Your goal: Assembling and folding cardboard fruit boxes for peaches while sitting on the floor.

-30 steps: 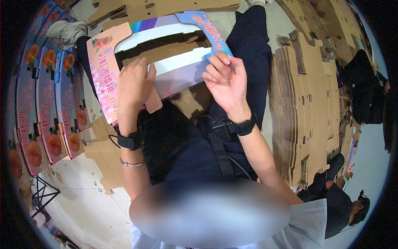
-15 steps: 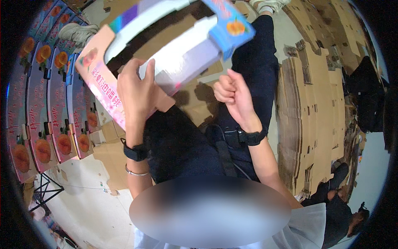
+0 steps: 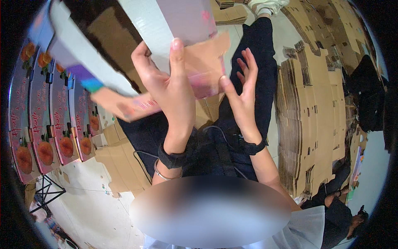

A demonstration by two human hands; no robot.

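Note:
A printed cardboard box [image 3: 188, 20] with a wide opening in its top hangs tilted above my lap, partly cut off by the upper edge of the view. Pink, purple and blue print covers its outside. My left hand [image 3: 176, 89] grips the box's near side, thumb up on the outside and fingers curled in toward the opening. Beside it, a brown end flap [image 3: 209, 58] stands out from the box. My right hand [image 3: 245, 91] is open at that flap, fingers spread and raised. Its thumb tip is at the flap's corner; whether it touches I cannot tell.
Several printed boxes with fruit pictures [image 3: 45, 124] stand in rows on the left. On the right lies a tall stack of flattened cardboard [image 3: 313, 124]. Loose cardboard [image 3: 120, 162] and a black stand [image 3: 49, 191] are on the floor at left. Another person [image 3: 338, 220] sits lower right.
The box has turned and swung up and to the left, its brown flap now facing my right hand. My left hand has moved right with it. My right hand has opened from a loose fist.

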